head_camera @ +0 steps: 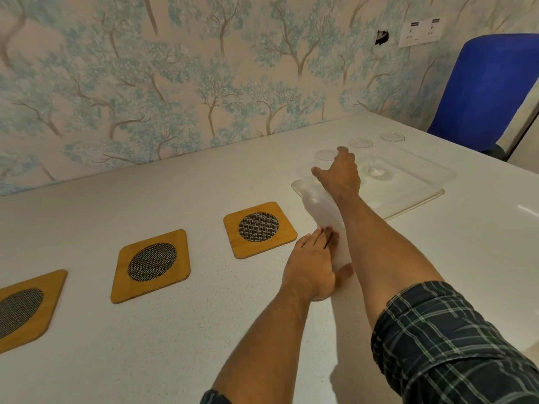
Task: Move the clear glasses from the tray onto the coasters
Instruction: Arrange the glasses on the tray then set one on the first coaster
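Note:
Three square wooden coasters with dark mesh centres lie in a row on the white table: one near the tray (259, 228), one in the middle (151, 265), one at the left edge (23, 307). All three are bare. A clear tray (420, 196) sits at the right. My left hand (309, 266) is closed around a clear glass (318, 208) that leans left, between the tray and the nearest coaster. My right hand (339, 176) crosses over it and grips the rim of a second glass (323, 155) at the tray's far left. Two more glasses (361, 142) (392, 137) stand behind.
A wall with tree-pattern wallpaper runs along the table's far side, with a socket plate (421, 32) on it. A blue chair (490, 88) stands past the table's far right corner. My right forearm lies across the tray's left end.

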The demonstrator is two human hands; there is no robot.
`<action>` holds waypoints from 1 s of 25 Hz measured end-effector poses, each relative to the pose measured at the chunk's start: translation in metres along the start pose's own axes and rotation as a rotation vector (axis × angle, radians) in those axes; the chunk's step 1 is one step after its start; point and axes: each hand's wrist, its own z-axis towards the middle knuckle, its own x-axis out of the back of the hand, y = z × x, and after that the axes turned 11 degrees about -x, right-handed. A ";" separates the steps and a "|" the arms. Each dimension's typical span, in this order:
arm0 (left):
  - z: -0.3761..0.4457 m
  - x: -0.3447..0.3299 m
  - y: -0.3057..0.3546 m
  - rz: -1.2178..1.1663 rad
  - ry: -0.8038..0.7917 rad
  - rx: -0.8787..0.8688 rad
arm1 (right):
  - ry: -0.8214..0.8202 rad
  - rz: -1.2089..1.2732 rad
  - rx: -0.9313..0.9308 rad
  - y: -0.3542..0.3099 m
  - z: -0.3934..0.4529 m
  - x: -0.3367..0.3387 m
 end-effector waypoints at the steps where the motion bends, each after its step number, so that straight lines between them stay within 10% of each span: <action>1: 0.000 0.000 0.000 -0.003 0.004 -0.001 | -0.009 -0.022 -0.018 -0.001 0.001 0.000; 25: -0.075 0.010 -0.010 -0.058 0.127 0.138 | 0.126 0.258 0.206 -0.043 -0.076 0.016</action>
